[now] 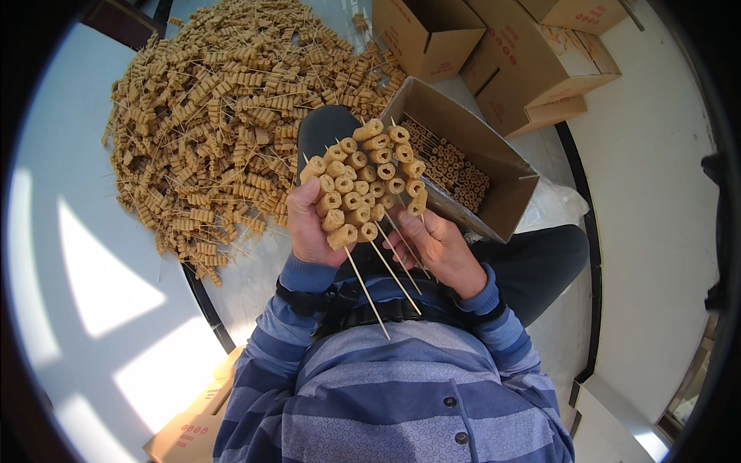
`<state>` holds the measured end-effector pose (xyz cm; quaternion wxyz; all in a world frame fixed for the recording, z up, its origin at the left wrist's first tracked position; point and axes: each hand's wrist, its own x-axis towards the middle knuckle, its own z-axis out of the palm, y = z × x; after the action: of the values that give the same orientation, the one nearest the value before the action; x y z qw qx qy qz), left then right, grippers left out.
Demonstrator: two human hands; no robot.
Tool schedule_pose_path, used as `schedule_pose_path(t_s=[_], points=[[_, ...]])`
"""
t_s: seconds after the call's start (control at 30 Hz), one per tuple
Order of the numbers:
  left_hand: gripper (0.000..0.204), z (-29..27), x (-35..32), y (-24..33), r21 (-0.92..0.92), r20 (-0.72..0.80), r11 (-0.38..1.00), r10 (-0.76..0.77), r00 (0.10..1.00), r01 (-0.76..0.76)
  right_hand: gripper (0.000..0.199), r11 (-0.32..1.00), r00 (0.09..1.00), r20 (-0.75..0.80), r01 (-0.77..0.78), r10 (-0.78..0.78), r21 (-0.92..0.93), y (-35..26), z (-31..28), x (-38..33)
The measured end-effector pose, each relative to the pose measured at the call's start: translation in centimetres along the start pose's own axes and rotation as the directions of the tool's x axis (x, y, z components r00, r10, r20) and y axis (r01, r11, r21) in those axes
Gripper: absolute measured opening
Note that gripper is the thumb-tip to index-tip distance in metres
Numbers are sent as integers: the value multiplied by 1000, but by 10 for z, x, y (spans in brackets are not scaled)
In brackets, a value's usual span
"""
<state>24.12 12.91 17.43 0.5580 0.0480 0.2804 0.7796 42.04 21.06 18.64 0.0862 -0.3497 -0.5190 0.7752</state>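
In front of my lap, my left hand (pixel 306 228) is closed around the left side of a bunch of skewers (pixel 353 185). Each skewer carries a row of tan, hollow, ring-shaped food pieces, and bare wooden sticks (pixel 395 276) poke out below toward my belly. My right hand (pixel 441 248) pinches the lower part of another loaded skewer (pixel 409 168) at the bunch's right edge. Several sticks pass close to its fingers, so I cannot tell how many it grips. Just beyond, an open cardboard box (pixel 505 174) has similar skewers (pixel 455 171) packed in rows inside.
A large heap of loose skewers (pixel 224 116) covers the floor at the far left. More cardboard boxes (pixel 509 58) stand at the far right, some open. Clear plastic sheeting (pixel 559 202) lies beside the open box. Another carton (pixel 189 432) is at the near left.
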Motion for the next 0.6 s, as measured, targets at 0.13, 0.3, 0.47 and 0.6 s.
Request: schedule_pose_path(t_s=[0.13,0.3,0.47,0.6], points=[[71,-1,4,3,-5,57,1000,19,998,-19,40,999,998,8,-55,55,4,1,-8,0],[72,-3,3,2,15,22,999,32,999,-32,41,999,985,167,-42,47,-33,0,-10,0],[71,-2,5,-1,-55,62,998,13,998,-10,42,992,957,264,-123,117,8,-7,-12,3],[71,2,8,-5,-99,45,995,-15,999,19,42,987,949,274,-158,155,-11,-9,-12,3]])
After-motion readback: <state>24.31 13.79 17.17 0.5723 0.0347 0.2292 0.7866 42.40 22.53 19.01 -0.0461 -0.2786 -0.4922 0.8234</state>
